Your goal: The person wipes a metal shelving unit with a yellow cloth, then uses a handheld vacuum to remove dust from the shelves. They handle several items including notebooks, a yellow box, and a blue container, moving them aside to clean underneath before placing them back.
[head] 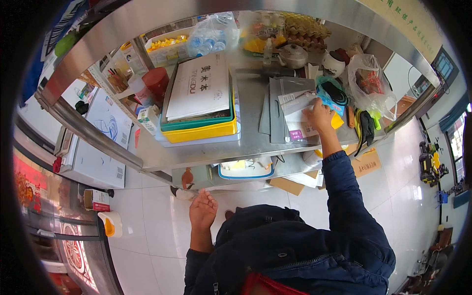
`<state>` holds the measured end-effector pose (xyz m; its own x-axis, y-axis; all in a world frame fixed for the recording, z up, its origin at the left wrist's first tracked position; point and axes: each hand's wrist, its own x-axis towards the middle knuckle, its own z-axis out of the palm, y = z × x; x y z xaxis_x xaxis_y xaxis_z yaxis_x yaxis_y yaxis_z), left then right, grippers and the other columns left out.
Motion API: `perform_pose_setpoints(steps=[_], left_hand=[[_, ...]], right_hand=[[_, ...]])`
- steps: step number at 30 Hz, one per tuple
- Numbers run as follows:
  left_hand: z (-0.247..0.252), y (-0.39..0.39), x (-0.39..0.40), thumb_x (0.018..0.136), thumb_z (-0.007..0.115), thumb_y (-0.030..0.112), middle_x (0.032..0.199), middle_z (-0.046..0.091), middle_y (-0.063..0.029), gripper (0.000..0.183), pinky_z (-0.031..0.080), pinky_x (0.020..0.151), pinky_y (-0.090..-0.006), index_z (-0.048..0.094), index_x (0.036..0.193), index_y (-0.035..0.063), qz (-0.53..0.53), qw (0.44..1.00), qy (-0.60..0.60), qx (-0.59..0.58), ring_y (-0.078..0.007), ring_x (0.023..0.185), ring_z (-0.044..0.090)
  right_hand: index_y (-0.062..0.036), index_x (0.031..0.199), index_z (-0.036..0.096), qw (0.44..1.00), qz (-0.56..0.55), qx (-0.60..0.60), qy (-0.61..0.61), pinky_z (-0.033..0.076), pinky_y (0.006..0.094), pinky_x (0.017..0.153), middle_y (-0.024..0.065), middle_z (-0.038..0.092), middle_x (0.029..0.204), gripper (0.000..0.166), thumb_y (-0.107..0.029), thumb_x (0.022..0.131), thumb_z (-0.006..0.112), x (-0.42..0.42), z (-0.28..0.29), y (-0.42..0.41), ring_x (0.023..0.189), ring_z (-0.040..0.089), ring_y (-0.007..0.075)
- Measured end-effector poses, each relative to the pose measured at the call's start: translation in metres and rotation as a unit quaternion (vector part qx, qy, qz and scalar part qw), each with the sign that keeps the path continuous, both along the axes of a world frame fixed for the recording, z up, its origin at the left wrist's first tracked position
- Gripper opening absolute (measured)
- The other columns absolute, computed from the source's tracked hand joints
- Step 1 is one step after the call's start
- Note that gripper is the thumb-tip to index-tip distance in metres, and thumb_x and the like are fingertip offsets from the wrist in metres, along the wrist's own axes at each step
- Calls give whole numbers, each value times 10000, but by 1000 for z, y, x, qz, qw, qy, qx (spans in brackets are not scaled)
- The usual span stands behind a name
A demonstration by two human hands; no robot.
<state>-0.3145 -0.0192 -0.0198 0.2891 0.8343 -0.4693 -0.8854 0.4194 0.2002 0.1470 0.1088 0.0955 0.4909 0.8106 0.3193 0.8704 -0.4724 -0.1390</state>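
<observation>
My right hand (319,115) reaches over the steel shelf (250,118) and touches a clear plastic bag (291,110) with papers in or under it. Its fingers are curled, and whether they grip the bag's edge is hidden. Grey folders (274,121) lie beneath the bag. Just right of the hand are a yellow item (337,121), a blue packet (337,108) and a coiled black cable (333,93). My left hand (203,209) hangs below the shelf's front edge, palm up, fingers loosely bent and apart, holding nothing.
Stacked green and yellow trays (199,132) with a printed booklet (201,86) stand left on the shelf. Behind are a metal teapot (293,56), egg cartons (306,27) and bagged water bottles (208,44). Steel posts (96,129) frame the rack. A white chest freezer (101,143) stands left.
</observation>
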Motion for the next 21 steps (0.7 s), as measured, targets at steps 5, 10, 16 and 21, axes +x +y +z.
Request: perform_pose_setpoints(steps=[5, 10, 16, 21], left_hand=[[8, 7, 10, 897, 570, 145, 895, 633, -48, 172, 497, 731, -305, 592, 1051, 73, -16, 1000, 18, -7, -166, 804, 594], [12, -1, 4, 905, 560, 153, 885, 632, -38, 163, 494, 723, -300, 600, 1042, 73, 1, 1000, 27, -10, -156, 791, 590], [9, 0, 2, 919, 535, 146, 877, 645, -45, 158, 492, 730, -292, 614, 1032, 69, -16, 999, 39, -22, -154, 787, 597], [17, -1, 4, 923, 520, 139, 874, 662, -44, 153, 495, 744, -295, 620, 1015, 68, -28, 998, 49, -6, -162, 795, 609]], right_hand=[[33, 1277, 409, 957, 143, 204, 151, 465, 394, 839, 262, 586, 1107, 581, -183, 804, 668, 17, -14, 13, 1009, 580, 378], [35, 1197, 449, 863, 250, 230, 374, 474, 432, 812, 280, 601, 1036, 506, -182, 794, 666, -12, 26, 20, 951, 583, 437], [18, 1118, 508, 962, 213, 50, 164, 470, 457, 854, 275, 601, 1032, 496, -320, 788, 660, -14, -14, 58, 961, 588, 413], [-41, 1054, 614, 965, 245, 8, 89, 473, 453, 851, 230, 609, 1042, 364, -315, 815, 614, -38, 0, 53, 986, 578, 382]])
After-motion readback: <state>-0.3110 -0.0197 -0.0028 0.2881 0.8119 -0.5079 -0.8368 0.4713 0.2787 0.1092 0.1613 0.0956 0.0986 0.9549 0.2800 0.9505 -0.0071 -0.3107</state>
